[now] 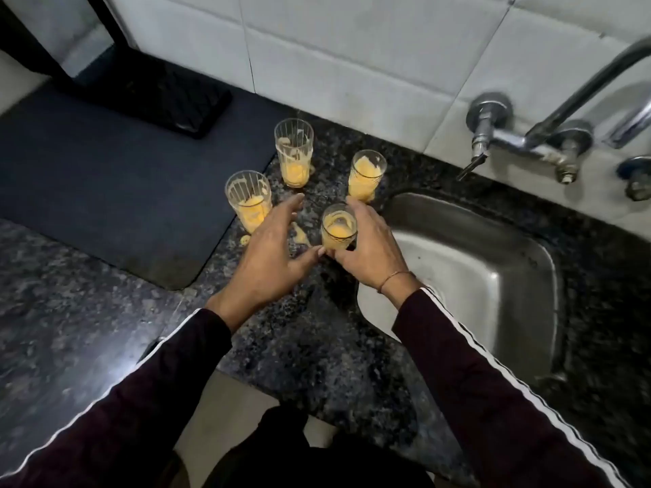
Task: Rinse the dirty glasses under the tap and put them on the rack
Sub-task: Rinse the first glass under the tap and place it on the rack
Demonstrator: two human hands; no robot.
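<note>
Table point(317, 346) of dark speckled stone carries everything, with a steel sink point(493, 276) sunk into it at the right and a tap point(549, 135) on the tiled wall behind the sink. Left of the sink lies a dark mat point(105, 206), and a black rack point(169, 96) stands at the mat's far edge against the wall.

Four glasses smeared with yellow residue stand upright between mat and sink. The near glass point(339, 228) is just beside the sink's left rim; the right hand point(370, 251) curls round it, fingers behind and thumb in front near its base. The left hand point(271, 248) is spread fairly wide, holding nothing, its thumb tip touching or nearly touching the near glass's base, its fingers reaching toward the left glass point(249, 202), which stands at the mat's edge. The far glass point(294, 153) is farthest from the sink rim, and the right glass point(366, 174) stands near the sink's far left corner. Yellow drips point(299, 236) lie on the stone between the left and near glasses.
</note>
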